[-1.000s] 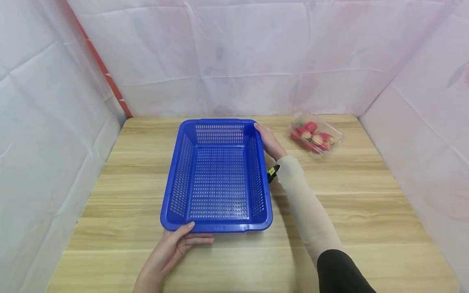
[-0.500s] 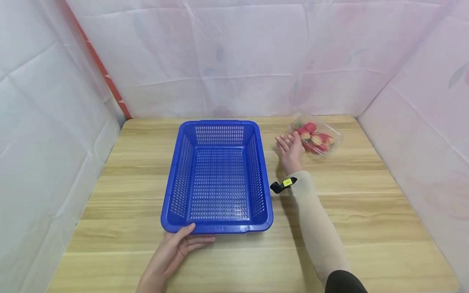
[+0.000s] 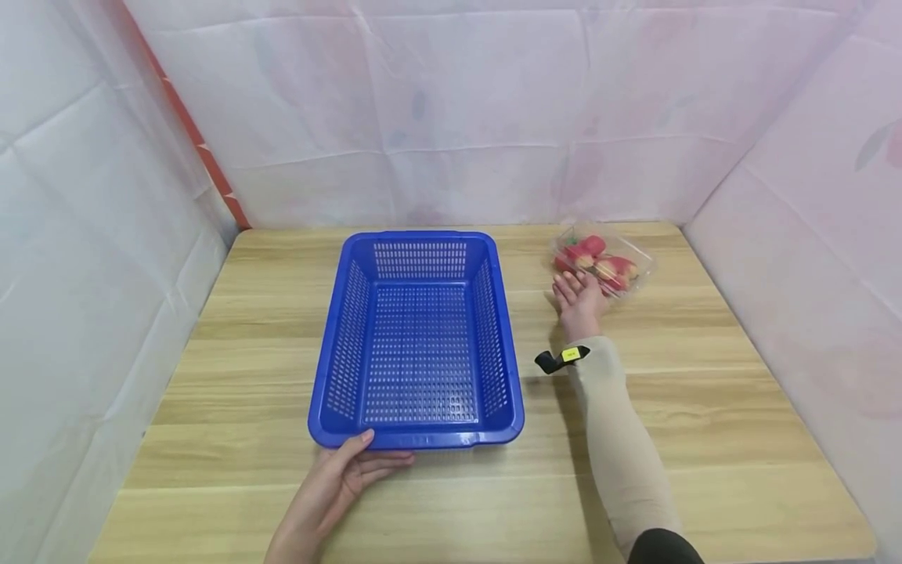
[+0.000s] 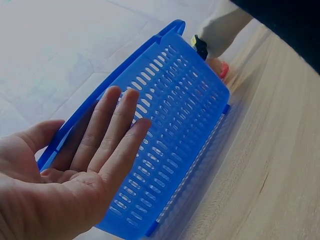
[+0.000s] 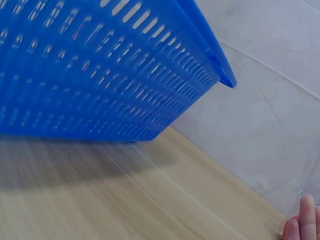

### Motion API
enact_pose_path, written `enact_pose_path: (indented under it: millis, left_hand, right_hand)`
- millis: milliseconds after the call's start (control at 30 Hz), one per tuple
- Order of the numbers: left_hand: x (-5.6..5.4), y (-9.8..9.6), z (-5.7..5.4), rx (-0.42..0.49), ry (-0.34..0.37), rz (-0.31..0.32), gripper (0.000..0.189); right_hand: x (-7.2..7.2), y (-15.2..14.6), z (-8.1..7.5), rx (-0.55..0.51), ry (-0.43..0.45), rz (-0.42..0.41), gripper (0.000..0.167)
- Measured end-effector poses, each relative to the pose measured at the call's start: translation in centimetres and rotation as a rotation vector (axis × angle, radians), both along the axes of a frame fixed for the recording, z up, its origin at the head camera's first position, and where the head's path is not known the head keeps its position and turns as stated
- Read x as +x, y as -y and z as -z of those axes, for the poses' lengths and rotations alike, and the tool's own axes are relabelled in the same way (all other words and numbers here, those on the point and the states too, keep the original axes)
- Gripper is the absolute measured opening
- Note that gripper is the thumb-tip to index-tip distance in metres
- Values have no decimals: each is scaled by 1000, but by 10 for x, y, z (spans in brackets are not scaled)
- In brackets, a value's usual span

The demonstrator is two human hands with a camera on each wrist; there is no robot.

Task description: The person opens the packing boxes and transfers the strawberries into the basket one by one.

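A blue plastic basket (image 3: 423, 440) with slotted walls stands in the middle of the table, nothing inside it. At its near side my left hand (image 3: 331, 482) holds the rim, thumb over the edge and fingers along the outer wall, as the left wrist view shows of the same basket (image 4: 165, 130). My right hand (image 3: 581, 304), palm up with loosely extended fingers, is right at the near left edge of a clear plastic box (image 3: 637, 262). Red and yellow fruit-like pieces (image 3: 615, 272) lie in that box. Only fingertips (image 5: 307, 215) show in the right wrist view.
The wooden table (image 3: 232, 376) runs back to a pale patterned cloth (image 3: 479, 102), with cloth on both sides too. A black wrist camera (image 3: 562, 359) sticks out from the right sleeve, between arm and basket.
My right hand has let go of the basket's far right corner and moved right to the clear box, turning palm up. Left hand and basket have stayed in place.
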State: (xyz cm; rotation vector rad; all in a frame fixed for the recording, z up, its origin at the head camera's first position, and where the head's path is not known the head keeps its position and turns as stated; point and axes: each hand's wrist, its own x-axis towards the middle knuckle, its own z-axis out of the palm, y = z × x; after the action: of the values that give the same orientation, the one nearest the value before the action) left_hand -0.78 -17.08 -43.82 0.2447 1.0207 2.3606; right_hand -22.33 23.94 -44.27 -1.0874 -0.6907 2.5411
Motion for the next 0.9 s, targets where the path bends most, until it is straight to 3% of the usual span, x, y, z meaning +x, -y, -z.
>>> enact_pose_path:
  millis: [367,667,900]
  left_hand:
    - [2,1,-4,-51,14,15,28]
    - [2,1,-6,-67,-8,20,30]
    - [3,0,-7,-102,-13,18,29]
  right_hand:
    - [14,-5,1,81,65,21,11]
    - [43,-11,-4,146,122,-96,12]
    - [77,-19,-9,177,97,-229,13]
